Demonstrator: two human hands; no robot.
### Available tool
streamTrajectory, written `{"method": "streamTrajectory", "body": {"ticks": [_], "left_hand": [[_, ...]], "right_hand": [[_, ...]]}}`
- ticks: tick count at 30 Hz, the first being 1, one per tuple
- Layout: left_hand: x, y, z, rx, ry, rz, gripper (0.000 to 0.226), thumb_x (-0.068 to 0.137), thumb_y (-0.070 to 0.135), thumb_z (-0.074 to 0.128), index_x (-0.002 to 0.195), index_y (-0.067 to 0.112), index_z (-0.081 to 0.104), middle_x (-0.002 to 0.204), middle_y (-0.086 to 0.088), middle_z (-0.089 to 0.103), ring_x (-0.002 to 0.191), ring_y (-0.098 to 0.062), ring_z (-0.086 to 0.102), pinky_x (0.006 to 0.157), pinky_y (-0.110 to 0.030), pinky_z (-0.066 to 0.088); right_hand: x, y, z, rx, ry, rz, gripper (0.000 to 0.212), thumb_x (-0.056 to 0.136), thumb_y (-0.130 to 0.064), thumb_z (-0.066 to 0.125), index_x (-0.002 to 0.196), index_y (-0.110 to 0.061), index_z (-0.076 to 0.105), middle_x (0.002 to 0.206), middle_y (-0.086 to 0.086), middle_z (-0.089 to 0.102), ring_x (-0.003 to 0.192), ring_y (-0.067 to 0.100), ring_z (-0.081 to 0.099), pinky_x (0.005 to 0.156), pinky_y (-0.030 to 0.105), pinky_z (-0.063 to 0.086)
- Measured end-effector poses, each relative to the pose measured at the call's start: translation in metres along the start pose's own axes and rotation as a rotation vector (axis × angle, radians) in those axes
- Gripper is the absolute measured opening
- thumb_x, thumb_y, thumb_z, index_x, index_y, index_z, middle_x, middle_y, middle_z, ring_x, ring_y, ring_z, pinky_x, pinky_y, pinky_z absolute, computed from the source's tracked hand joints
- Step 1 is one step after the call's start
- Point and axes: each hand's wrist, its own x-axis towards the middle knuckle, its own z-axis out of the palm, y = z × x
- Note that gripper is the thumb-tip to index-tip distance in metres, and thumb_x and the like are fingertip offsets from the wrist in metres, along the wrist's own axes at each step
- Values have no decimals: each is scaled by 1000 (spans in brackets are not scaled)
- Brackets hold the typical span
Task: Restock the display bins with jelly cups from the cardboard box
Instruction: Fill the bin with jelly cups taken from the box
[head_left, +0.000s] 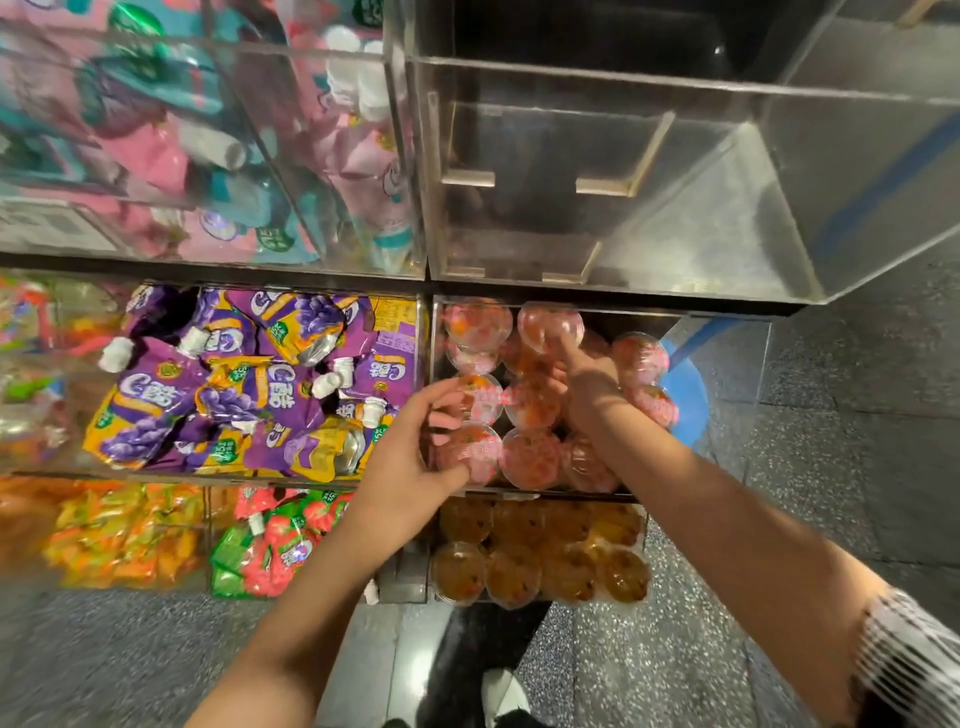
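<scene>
Nearest the camera, a dark shoe with a white toe (501, 696) stands on the speckled floor (649, 665), and a striped sleeve (904, 660) covers the right upper arm. Beyond these, the lowest clear bin (641, 519) holds amber jelly cups (540, 556) packed in rows; to its left sit green-and-red pouches (270, 545) and orange packets (119, 530). Above that, the pink jelly cup bin (722, 374) holds pink jelly cups (530, 457) stacked across its full width. The left hand (415, 457) is at the bin's near left corner, fingers and thumb curled around one pink cup (470, 449) there. The right hand (587, 384) reaches deeper, toward the bin's far edge, fingers extended and touching a cup in the back row (550, 325); whether it grips that cup cannot be told. Left of this bin lie purple grape pouches (249, 384). Farthest up, an empty clear bin (779, 218) sits directly above the pink cups, beside a bin of pink and teal pouches (182, 145).
</scene>
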Motion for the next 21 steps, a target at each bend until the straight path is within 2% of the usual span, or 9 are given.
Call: {"method": "streamTrajectory", "body": {"ticks": [4,7,9,12,14,15,16,18,21], "left_hand": [[0,1,-2,2,11,-12,70,76,-5,70,118,46,45,115,22,57,95,4,57,85,-6,41],[-1,5,-1,-39,15,-64,65,79,-7,67,118,41,49,113,21,58,93,6,58,82,-7,44],[0,13,0,-83,4,-114,57,81,-7,66,122,30,50,110,18,59,91,11,59,77,-6,45],[-3,30,-4,-78,-57,-226,49,85,0,66,128,16,49,105,11,59,90,4,58,79,-8,45],[-10,42,-13,-34,-125,-275,47,85,4,68,128,11,50,106,2,60,94,-8,56,87,-16,45],[-16,49,-21,-2,-164,-279,44,85,6,68,126,10,51,106,0,60,96,-11,56,91,-20,45],[-23,57,-29,33,-192,-280,41,86,7,68,124,12,53,105,-1,61,97,-12,57,95,-23,44],[-38,71,-48,80,-193,-296,36,86,8,68,118,16,55,105,0,62,99,-12,57,96,-24,43],[-62,95,-78,116,-142,-311,41,85,6,68,122,17,55,110,0,64,101,-11,57,95,-22,43]], "right_hand": [[-1,0,8,126,-6,45,74,78,-38,77,128,7,47,126,13,58,106,28,61,79,33,58],[-7,-2,4,65,-33,54,68,81,-35,74,128,6,49,123,14,59,69,16,57,42,18,48],[-20,-12,2,53,-66,70,65,80,-38,73,127,2,52,108,9,63,68,12,63,49,19,50],[-43,-26,1,62,-125,115,55,91,-40,61,129,-2,47,119,11,59,104,25,65,82,34,53],[-60,-32,4,43,-78,194,37,97,-33,53,117,-1,50,105,14,63,86,22,69,82,31,51],[-71,-33,5,-52,-59,219,35,98,-31,51,118,-2,50,106,15,64,86,22,68,83,31,51],[-83,-36,6,-157,-21,164,39,99,-30,48,130,-6,47,120,16,60,100,24,65,90,30,51],[-108,-38,5,-388,-174,165,38,101,-29,40,139,-22,38,141,2,47,123,25,54,91,26,51],[-164,-56,9,-477,-407,249,32,102,-23,37,117,-1,54,119,20,58,103,31,61,78,35,50]]}}
